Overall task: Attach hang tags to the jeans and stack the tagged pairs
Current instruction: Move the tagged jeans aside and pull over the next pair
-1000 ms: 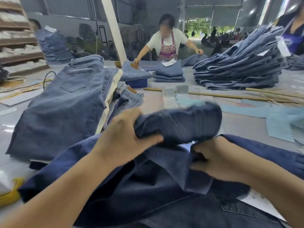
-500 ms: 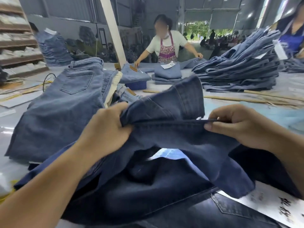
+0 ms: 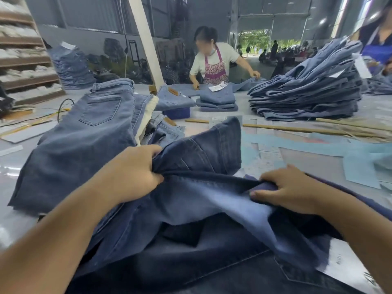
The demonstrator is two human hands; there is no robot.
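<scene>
Left hand [image 3: 135,175]: fingers curled, clamped on a fold of the dark jeans [image 3: 197,200], forearm reaching in from lower left. Right hand [image 3: 286,189]: fingers curled over the same fold, thumb tucked beneath, cloth pinched; forearm entering from lower right. Jeans held stretched between both hands, one end raised behind, the rest bunched on the table [image 3: 307,166] nearest the camera. White tag [image 3: 347,264] seen at lower right, partly covered by denim. Flat pile [image 3: 84,141] lies just left; tall stack [image 3: 307,94] well apart, far right. Blue papers [image 3: 360,166] strewn on the table at right.
</scene>
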